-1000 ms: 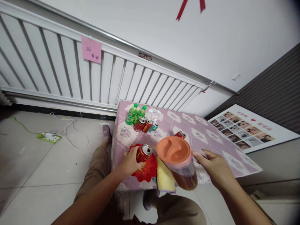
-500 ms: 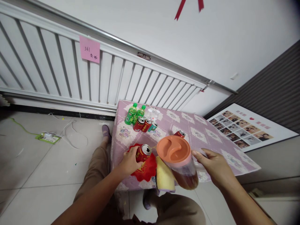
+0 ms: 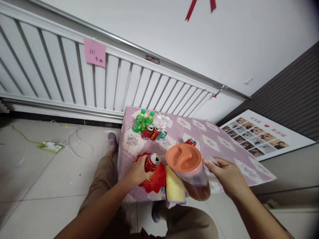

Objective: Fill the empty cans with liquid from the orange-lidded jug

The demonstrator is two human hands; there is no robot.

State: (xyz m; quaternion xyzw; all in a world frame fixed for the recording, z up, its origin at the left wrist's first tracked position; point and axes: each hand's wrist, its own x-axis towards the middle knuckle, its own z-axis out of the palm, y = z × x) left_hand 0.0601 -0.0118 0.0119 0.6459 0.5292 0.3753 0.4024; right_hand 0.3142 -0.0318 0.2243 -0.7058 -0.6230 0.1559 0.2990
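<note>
My left hand (image 3: pixel 136 172) is closed around an opened red drink can (image 3: pixel 151 163), holding it tilted over a red scalloped plate (image 3: pixel 159 181). To its right, my right hand (image 3: pixel 226 172) grips the handle of a clear pitcher (image 3: pixel 196 186) with an orange lid and brown liquid inside. The pitcher leans toward the can, and a thin brownish streak shows between lid edge and can top. A folded yellow cloth (image 3: pixel 174 187) lies partly beneath the pitcher. Another red can (image 3: pixel 191 142) stands just behind the lid.
A purple patterned cloth covers the table (image 3: pixel 199 127). At its back left stand two green bottles (image 3: pixel 139 123), two red cans (image 3: pixel 147 132), a teal can (image 3: pixel 162 134) and clear plastic items (image 3: pixel 163 121). A white radiator (image 3: pixel 149 83) runs behind; a framed photo board (image 3: pixel 264 132) leans at right.
Almost nothing differs. Both hands keep their holds on the can and the pitcher, and the view has shifted very slightly.
</note>
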